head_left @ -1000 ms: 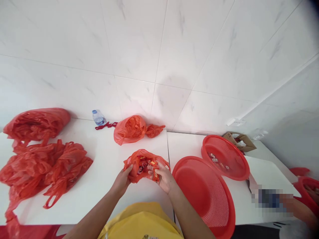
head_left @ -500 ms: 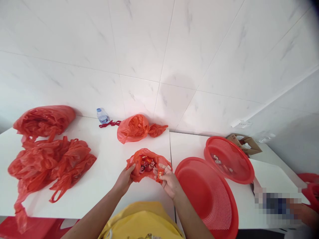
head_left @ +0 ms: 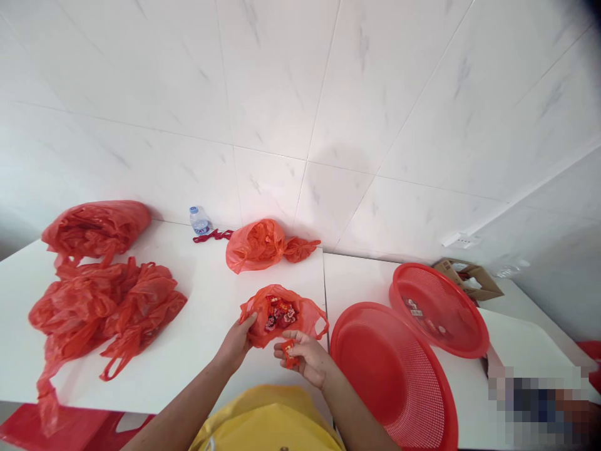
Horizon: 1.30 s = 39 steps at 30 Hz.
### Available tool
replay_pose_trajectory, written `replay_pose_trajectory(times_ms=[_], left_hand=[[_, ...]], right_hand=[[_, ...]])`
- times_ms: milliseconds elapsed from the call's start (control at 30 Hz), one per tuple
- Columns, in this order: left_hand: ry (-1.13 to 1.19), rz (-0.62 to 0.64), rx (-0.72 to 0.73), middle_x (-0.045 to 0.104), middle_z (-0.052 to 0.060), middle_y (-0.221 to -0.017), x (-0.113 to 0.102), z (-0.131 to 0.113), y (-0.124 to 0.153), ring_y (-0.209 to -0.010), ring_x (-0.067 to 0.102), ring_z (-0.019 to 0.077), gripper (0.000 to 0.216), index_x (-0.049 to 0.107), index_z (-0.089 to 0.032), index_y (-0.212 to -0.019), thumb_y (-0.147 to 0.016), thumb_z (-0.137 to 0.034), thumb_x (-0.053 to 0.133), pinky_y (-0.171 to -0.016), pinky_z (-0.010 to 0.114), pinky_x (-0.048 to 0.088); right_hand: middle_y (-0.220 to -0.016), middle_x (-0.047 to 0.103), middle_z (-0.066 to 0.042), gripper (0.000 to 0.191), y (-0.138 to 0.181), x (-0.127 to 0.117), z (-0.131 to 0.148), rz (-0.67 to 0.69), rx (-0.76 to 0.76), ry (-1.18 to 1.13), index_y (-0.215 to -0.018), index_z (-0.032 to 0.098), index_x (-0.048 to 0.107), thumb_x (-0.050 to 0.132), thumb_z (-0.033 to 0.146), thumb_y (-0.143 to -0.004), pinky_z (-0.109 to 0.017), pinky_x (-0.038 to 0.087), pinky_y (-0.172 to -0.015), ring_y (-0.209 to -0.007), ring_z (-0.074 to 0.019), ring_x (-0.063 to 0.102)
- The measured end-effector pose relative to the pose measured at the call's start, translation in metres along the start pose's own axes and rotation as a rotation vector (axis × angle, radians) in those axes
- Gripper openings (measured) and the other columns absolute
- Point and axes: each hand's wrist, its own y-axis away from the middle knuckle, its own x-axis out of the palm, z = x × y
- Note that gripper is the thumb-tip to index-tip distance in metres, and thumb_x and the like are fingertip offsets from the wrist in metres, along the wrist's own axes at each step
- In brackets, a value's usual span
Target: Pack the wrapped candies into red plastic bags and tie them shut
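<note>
My left hand [head_left: 238, 341] pinches the left edge of a red plastic bag [head_left: 308, 314], which lies with its mouth open on the white table. Inside the bag are several small wrapped pieces [head_left: 282, 314] in red, pink and dark wrappers. Just in front of the bag's near rim, my right hand [head_left: 310, 362] is palm up with a small red packet [head_left: 290, 354] with gold print in its fingers. On the bag's right side a handle loop stands free.
Two red plastic baskets [head_left: 369, 357] stand to the right, the farther one with a few small packets. Crumpled red bags [head_left: 94, 300] cover the left. Along the wall are a water bottle [head_left: 200, 222], a knotted red bag [head_left: 256, 246] and a cardboard box [head_left: 486, 283]. A blurred person's part shows lower right.
My right hand has let go of the bag's right edge and drawn back toward me with the red packet, turning palm up. The left hand keeps its hold. The view has shifted slightly.
</note>
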Motion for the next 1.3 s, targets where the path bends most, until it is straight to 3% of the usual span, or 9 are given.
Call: replay_pose_trajectory(times_ms=[200,367,467,600,767,900,1000,1100,1300], left_hand=[[0.012,-0.006,-0.011,0.074,0.013,-0.103,-0.002,0.0,-0.001,-0.09,0.069,0.025,0.043,0.064,-0.015,-0.112,-0.077,-0.038,0.073,-0.068,0.03,0.055],[0.018,-0.002,-0.011,0.074,0.013,-0.103,-0.003,0.0,-0.001,-0.087,0.07,0.0249,0.041,0.064,-0.014,-0.111,-0.078,-0.037,0.073,-0.066,0.03,0.056],[0.033,0.008,-0.012,0.073,0.014,-0.107,-0.005,0.001,-0.003,-0.091,0.07,0.0253,0.043,0.064,-0.015,-0.113,-0.078,-0.039,0.073,-0.071,0.031,0.057],[0.036,0.007,-0.016,0.073,0.013,-0.108,-0.006,0.002,-0.005,-0.095,0.07,0.0265,0.047,0.063,-0.016,-0.115,-0.077,-0.041,0.073,-0.074,0.033,0.057],[0.011,0.006,-0.006,0.073,0.012,-0.107,-0.004,-0.001,-0.003,-0.092,0.07,0.026,0.047,0.063,-0.016,-0.113,-0.076,-0.043,0.073,-0.072,0.032,0.056],[0.027,-0.017,0.029,0.074,0.011,-0.102,-0.002,-0.006,0.0,-0.086,0.069,0.0232,0.042,0.064,-0.016,-0.107,-0.075,-0.042,0.073,-0.066,0.029,0.053],[0.023,-0.027,0.071,0.074,0.01,-0.099,-0.001,-0.012,0.0,-0.085,0.069,0.0233,0.043,0.063,-0.017,-0.105,-0.074,-0.043,0.074,-0.066,0.029,0.052],[-0.024,-0.022,0.162,0.073,0.009,-0.101,0.001,-0.025,0.0,-0.088,0.068,0.0242,0.048,0.06,-0.017,-0.109,-0.073,-0.045,0.073,-0.071,0.031,0.052],[-0.195,-0.108,0.414,0.069,0.003,-0.082,0.007,-0.062,0.001,-0.072,0.063,0.0177,0.041,0.058,-0.018,-0.107,-0.075,-0.043,0.068,-0.069,0.029,0.048]], right_hand=[[-0.105,0.071,-0.003,0.04,-0.018,0.017,0.018,-0.112,-0.248,-0.152,-0.1,0.024,0.062,0.072,0.023,-0.062,-0.032,0.051,-0.087,-0.101,-0.0195,0.066],[-0.13,0.061,-0.006,0.05,-0.012,0.017,0.028,-0.203,-0.289,-0.069,-0.115,0.027,0.059,0.072,0.034,-0.068,-0.036,0.048,-0.098,-0.12,-0.0218,0.059],[-0.133,0.058,-0.009,0.047,-0.006,0.005,0.029,-0.347,-0.444,0.206,-0.118,0.025,0.057,0.066,0.036,-0.074,-0.038,0.048,-0.099,-0.122,-0.0242,0.057],[-0.135,0.054,-0.014,0.045,0.0,-0.02,0.03,-0.691,-0.72,0.759,-0.121,0.019,0.058,0.055,0.032,-0.078,-0.044,0.039,-0.107,-0.129,-0.0286,0.047],[-0.138,0.05,-0.02,0.042,0.004,-0.046,0.025,-0.903,-0.772,1.159,-0.115,0.017,0.065,0.059,0.034,-0.077,-0.051,0.031,-0.106,-0.132,-0.0377,0.039],[-0.11,0.065,-0.018,0.015,0.006,-0.053,0.023,-0.875,-0.746,1.249,-0.076,0.022,0.068,0.064,0.036,-0.075,-0.044,0.038,-0.087,-0.11,-0.0353,0.054],[-0.076,0.064,-0.01,0.022,0.006,-0.048,0.031,-0.765,-0.68,1.241,-0.058,0.024,0.057,0.059,0.035,-0.076,-0.036,0.037,-0.068,-0.078,-0.0246,0.057],[-0.063,0.06,-0.002,0.027,0.006,-0.037,0.049,-0.639,-0.594,1.069,-0.06,0.024,0.053,0.054,0.042,-0.08,-0.031,0.034,-0.058,-0.062,-0.0191,0.053],[-0.085,0.069,-0.005,0.032,0.006,-0.009,0.092,-0.378,-0.665,0.526,-0.084,0.02,0.06,0.065,0.051,-0.075,-0.031,0.044,-0.07,-0.08,-0.0197,0.061]])
